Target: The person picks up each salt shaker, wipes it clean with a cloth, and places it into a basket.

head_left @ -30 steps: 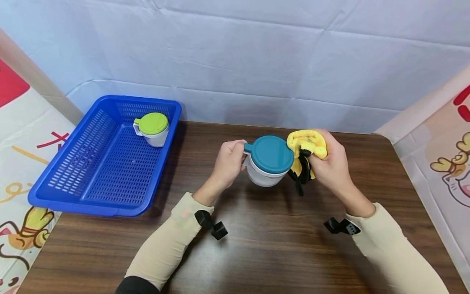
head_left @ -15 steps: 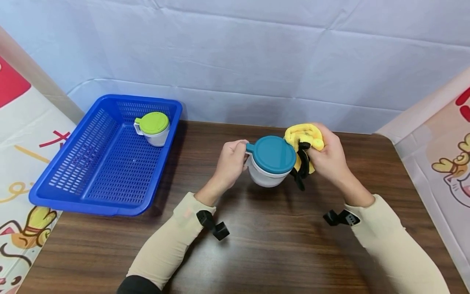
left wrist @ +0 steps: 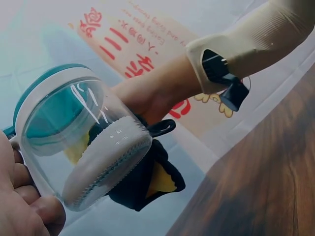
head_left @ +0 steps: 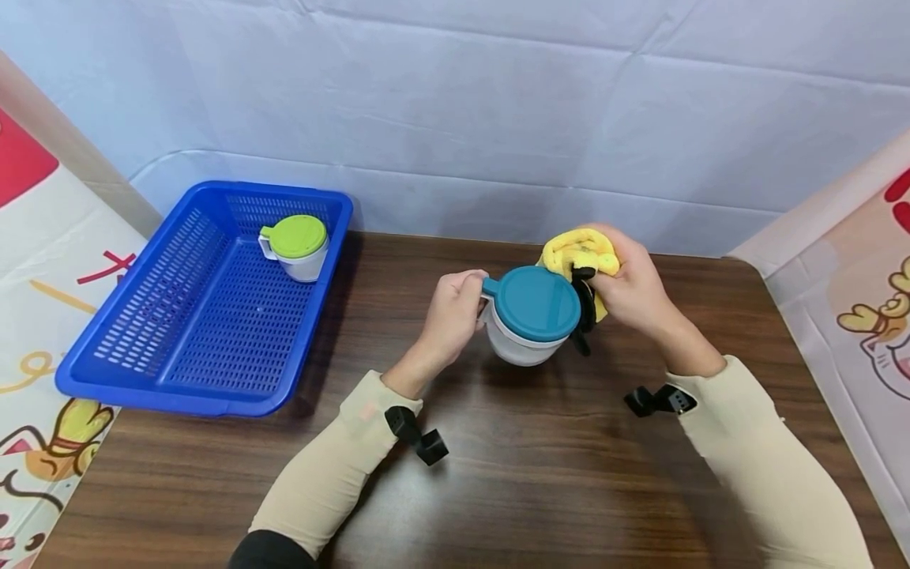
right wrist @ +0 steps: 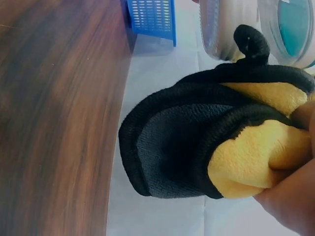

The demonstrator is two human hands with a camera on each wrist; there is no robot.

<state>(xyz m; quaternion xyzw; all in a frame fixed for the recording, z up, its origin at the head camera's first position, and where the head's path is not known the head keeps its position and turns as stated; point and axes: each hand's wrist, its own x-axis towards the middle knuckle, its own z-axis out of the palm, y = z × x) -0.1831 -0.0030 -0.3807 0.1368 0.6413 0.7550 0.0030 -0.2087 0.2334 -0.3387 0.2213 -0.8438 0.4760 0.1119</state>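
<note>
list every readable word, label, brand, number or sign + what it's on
"Eating": small print, printed beige-and-white sheet, left wrist view; neighbouring words too blurred.
Large red characters, same sheet: tilted, partly hidden, not reliably legible.
Red strokes, white cartoon-printed sheet at left, head view: partial, unreadable.
Round clear cup with teal lid: none readable.

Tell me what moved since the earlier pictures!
The right hand moved the yellow-and-black cloth left and farther away, around the teal-lidded jar. The left hand and that jar shifted slightly right. Both hands kept their holds. The blue basket and green-lidded jar stayed put.
</note>
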